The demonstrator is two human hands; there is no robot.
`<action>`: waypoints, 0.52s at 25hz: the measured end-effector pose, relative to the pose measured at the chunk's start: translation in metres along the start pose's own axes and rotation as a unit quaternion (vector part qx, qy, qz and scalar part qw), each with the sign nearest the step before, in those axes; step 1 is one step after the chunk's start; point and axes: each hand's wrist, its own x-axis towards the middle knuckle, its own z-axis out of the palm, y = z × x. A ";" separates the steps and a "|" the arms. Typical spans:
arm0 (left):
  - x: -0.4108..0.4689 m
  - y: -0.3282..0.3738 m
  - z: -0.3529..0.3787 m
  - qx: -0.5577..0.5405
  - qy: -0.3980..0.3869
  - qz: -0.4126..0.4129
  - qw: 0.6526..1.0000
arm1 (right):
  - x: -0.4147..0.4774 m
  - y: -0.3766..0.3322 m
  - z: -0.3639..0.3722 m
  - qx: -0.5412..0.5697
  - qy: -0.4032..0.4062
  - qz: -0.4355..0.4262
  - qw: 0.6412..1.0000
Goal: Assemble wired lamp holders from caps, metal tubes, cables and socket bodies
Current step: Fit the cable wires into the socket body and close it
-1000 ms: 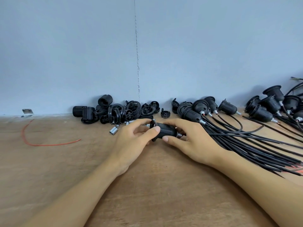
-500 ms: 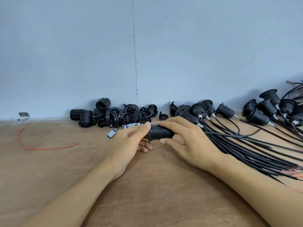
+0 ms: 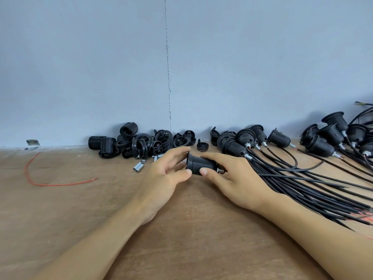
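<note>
Socket body (image 3: 199,164): black, threaded. Held low over table (image 3: 80,209), centre. Long axis L–R, flange end twd left hand (image 3: 161,174), tube end twd right hand (image 3: 236,178). Both equally near: right thumb + index pinch barrel, left fingers curl round flange rim.
Cable bundle (image 3: 302,182): fans right.
Loose caps (image 3: 151,144): by wall.
Metal tubes (image 3: 138,167): just left of left hand.

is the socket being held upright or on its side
Sideways: the socket body lies horizontal, flanged rim toward the left hand, tube end toward the right hand.
</note>
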 end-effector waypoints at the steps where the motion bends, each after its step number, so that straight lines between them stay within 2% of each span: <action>1: -0.001 0.000 0.001 0.002 0.000 0.008 1.000 | 0.000 0.000 0.000 -0.001 -0.004 0.001 1.000; 8: 0.000 0.000 0.007 -0.027 0.056 0.058 0.996 | 0.000 0.001 0.000 -0.008 -0.007 0.013 1.000; 13: -0.002 0.000 0.011 0.001 0.069 0.076 0.995 | 0.001 0.004 0.000 -0.007 0.006 0.033 0.999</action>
